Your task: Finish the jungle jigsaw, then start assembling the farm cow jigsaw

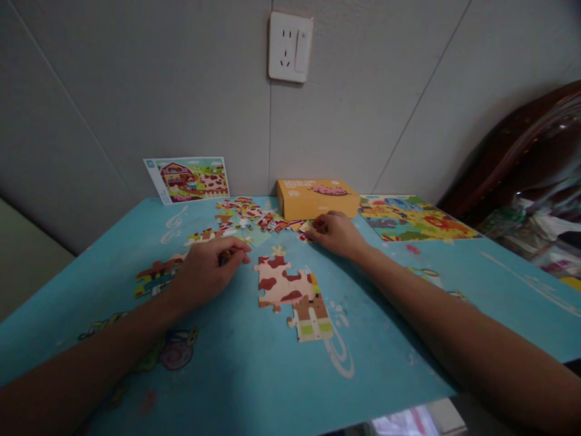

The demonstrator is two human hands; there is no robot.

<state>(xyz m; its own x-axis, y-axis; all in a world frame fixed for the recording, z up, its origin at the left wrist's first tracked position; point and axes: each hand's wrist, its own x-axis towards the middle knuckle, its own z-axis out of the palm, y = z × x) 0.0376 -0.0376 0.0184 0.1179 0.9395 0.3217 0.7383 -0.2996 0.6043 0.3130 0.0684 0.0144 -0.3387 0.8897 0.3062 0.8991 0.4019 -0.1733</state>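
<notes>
A joined section of jigsaw puzzle (290, 287), cream with brown patches and a brown and green end, lies on the blue table between my hands. My left hand (213, 263) hovers just left of it, fingers curled in and no piece showing in them. Partly hidden behind that hand is another joined puzzle section (157, 272). My right hand (336, 233) reaches in front of the orange puzzle box (318, 200), its thumb and fingers closed at a small red and white puzzle piece (305, 233). Several loose puzzle pieces (245, 211) are heaped left of the box.
A picture card (190, 180) of a farm leans against the wall at the back left. Right of the box lies a colourful animal picture (417, 218). The blue table (254, 375) has printed cartoon figures. Plastic bags (544, 224) and a dark brown chair back are at the right.
</notes>
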